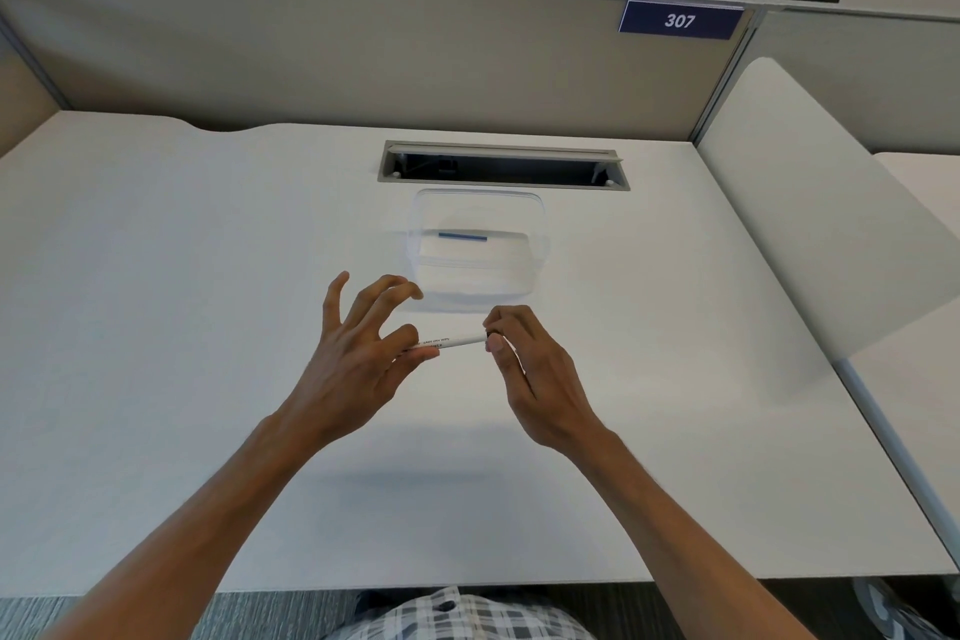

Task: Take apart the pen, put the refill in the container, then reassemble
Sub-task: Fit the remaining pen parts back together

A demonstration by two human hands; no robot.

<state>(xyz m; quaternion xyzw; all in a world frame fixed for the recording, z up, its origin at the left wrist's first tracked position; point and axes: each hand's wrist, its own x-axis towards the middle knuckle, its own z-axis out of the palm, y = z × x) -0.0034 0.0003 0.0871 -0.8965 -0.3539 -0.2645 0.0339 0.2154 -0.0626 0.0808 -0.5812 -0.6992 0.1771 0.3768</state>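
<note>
Single view: head-worn wide-angle camera, above near edge of desk (156, 327), facing forward and down. Close range: both forearms enter from bottom corners, left hand (358, 353) and right hand (535, 379) near frame centre. Partition (311, 52) fills upper frame, edges bowed. No second view; nothing shared.

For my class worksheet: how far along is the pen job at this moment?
Done: a blue refill lies in the clear container. In hand: the left hand and right hand pinch the ends of the white pen above the desk. Left: finishing the reassembly, if not closed already.
</note>
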